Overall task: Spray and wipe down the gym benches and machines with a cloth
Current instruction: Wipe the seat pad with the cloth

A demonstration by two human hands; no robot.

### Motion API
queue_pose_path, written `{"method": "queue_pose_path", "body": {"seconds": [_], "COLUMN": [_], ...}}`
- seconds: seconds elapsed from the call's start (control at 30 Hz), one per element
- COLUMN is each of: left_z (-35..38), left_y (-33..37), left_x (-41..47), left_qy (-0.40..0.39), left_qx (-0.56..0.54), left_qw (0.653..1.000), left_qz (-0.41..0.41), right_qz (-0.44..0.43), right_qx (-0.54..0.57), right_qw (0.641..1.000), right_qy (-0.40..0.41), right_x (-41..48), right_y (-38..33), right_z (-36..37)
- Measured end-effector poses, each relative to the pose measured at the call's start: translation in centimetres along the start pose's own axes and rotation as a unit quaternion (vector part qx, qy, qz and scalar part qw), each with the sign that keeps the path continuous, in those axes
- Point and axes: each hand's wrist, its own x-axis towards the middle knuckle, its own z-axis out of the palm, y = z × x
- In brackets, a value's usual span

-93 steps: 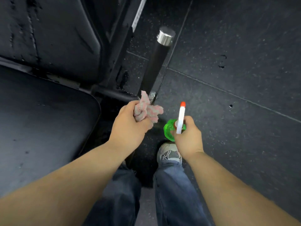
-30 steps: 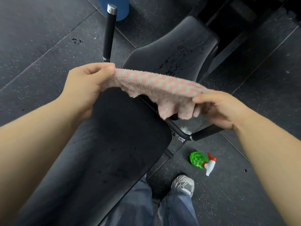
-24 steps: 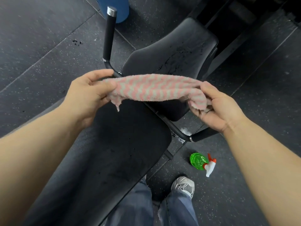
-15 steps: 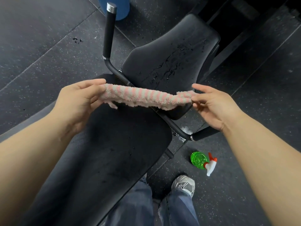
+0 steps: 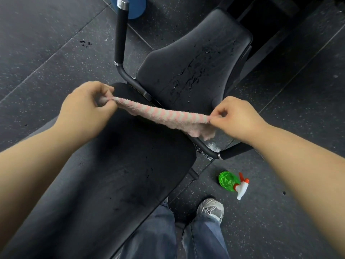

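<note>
Speckled black rubber floor (image 5: 280, 230) surrounds a gym machine whose far pad (image 5: 196, 58) glistens with droplets and thin runs of spray. A person standing over the machine holds a pink-and-grey striped cloth (image 5: 164, 116) pulled out in the air between both hands, above the place where the far pad meets the larger near pad (image 5: 112, 184). The left hand (image 5: 84, 107) has its fingers clenched round one bunched end. The right hand (image 5: 237, 118) pinches the other end between thumb and curled fingertips, a loose fold hanging beneath it. Whether that fold brushes the frame below cannot be told. A green bottle (image 5: 230, 182) with a white-and-red trigger lies on its side on the floor, near the person's shoe (image 5: 211, 210) and well apart from either hand. A black handle (image 5: 120, 34) rises just beside the far pad.

With the bottle set down and the pad wet, the spraying here looks done; the step in hand appears to be straightening the cloth for wiping. The next move would call for gathering it into a flat wad under one palm and pressing it onto the far pad, sweeping across the runs before they drip off the lower edge.
</note>
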Motion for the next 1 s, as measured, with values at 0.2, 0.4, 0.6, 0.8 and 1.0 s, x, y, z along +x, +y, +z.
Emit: {"method": "queue_pose_path", "body": {"seconds": [0.2, 0.4, 0.6, 0.8, 1.0], "left_z": [1.4, 4.5, 7.1, 7.1, 5.9], "left_y": [1.3, 4.9, 6.1, 6.4, 9.3], "left_x": [-0.1, -3.8, -4.9, -3.5, 0.6], "left_qy": [0.087, 0.015, -0.079, -0.116, -0.209], "left_qx": [-0.143, -0.267, -0.296, -0.228, -0.346], "left_qw": [0.978, 0.959, 0.95, 0.967, 0.915], "left_qz": [-0.124, -0.097, -0.055, -0.014, -0.007], "right_qz": [0.191, 0.185, 0.14, 0.163, 0.265], "right_qx": [0.528, 0.576, 0.605, 0.536, 0.527], "right_qw": [0.825, 0.795, 0.783, 0.828, 0.783], "right_qy": [0.072, 0.041, -0.029, -0.007, 0.197], "right_x": [-0.3, -2.4, -3.1, -2.1, 0.5], "right_y": [-1.2, -5.7, -7.8, -6.3, -0.8], "right_z": [0.9, 3.9, 4.4, 3.2, 1.2]}}
